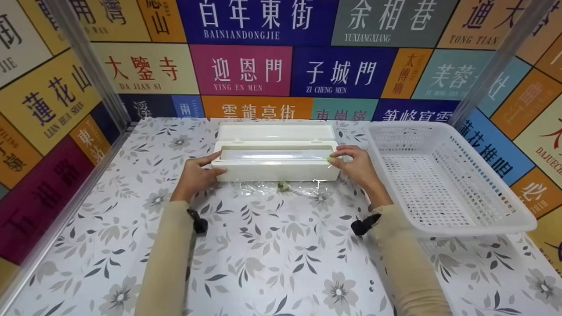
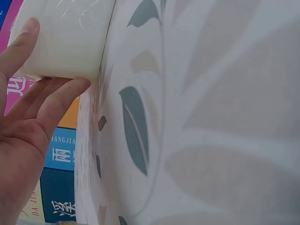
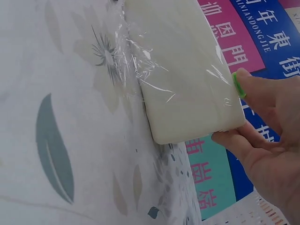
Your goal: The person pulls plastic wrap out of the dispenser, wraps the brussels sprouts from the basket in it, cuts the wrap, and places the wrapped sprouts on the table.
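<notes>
A white cling film dispenser box (image 1: 281, 173) stands with its lid (image 1: 276, 131) tipped back, a roll of cling film (image 1: 274, 155) inside. Clear film (image 1: 252, 188) hangs over the front and lies crumpled on the table, around a small green object (image 1: 283, 186) of unclear kind. My left hand (image 1: 202, 170) grips the box's left end, thumb on the front face in the left wrist view. At the other end, my right hand (image 1: 355, 166) has its thumb on a small green slide cutter (image 3: 238, 85) at the top edge, other fingers against the box's end.
To the right, a white perforated plastic basket (image 1: 439, 230) stands beside my right forearm. The table wears a white cloth with grey leaves and flowers (image 1: 272, 263). Colourful panels with printed characters (image 1: 246, 70) rise behind the table and at both sides.
</notes>
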`<state>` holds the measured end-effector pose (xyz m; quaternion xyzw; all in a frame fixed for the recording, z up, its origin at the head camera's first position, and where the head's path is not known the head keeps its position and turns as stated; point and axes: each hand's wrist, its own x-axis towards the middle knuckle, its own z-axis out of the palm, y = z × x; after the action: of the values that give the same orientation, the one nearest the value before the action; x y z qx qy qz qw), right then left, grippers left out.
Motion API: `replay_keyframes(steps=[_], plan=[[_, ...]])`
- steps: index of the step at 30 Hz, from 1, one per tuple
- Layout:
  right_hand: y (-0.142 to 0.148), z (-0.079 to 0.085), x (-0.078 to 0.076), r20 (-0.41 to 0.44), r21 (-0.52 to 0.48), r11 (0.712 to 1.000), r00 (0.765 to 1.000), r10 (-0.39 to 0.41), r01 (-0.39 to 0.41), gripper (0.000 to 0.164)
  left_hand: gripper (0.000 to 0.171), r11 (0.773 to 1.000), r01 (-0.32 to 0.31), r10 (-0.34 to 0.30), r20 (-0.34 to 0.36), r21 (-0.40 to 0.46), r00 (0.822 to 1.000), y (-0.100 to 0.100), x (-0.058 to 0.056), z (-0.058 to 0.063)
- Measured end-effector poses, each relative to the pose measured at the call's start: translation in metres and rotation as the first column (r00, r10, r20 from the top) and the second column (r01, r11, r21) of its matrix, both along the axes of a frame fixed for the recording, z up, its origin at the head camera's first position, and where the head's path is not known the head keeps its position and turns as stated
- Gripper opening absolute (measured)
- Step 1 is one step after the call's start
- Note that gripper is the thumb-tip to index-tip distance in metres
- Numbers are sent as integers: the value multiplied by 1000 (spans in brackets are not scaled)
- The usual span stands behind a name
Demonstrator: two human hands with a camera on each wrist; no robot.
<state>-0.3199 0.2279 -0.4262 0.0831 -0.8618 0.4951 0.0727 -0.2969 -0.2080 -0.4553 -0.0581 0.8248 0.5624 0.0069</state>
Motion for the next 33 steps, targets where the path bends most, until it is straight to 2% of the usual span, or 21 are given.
replay_keyframes(steps=[4,10,15,19,22,25,27,29,33], plan=[[-4,-1,-2,4,20,999,999,-40,40,17,62,1000,3,-3,-23,-3,1000,-3,1,0],[0,-5,-2,117,-90,992,990,-82,93,9,61,1000,2,-2,-30,11,1000,-2,0,-2],[1,-1,0,174,-106,990,982,-74,93,20,60,1000,16,-16,-43,3,999,-1,2,-2],[0,2,5,221,-124,983,969,-106,135,32,60,1000,23,-25,-118,-19,993,4,8,1],[-1,4,12,277,-166,963,947,-160,211,42,54,998,-35,24,-198,-51,980,11,16,5],[0,7,20,359,-170,947,912,-198,272,49,42,981,-179,156,-244,-77,957,20,26,9],[1,8,25,414,-126,957,891,-188,260,55,34,961,-265,243,-215,-80,946,24,34,13],[2,8,30,451,-43,976,876,-171,212,62,31,951,-301,290,-131,-70,948,27,39,17],[1,6,34,477,75,989,866,-148,128,70,39,964,-264,265,37,-28,964,26,41,18]])
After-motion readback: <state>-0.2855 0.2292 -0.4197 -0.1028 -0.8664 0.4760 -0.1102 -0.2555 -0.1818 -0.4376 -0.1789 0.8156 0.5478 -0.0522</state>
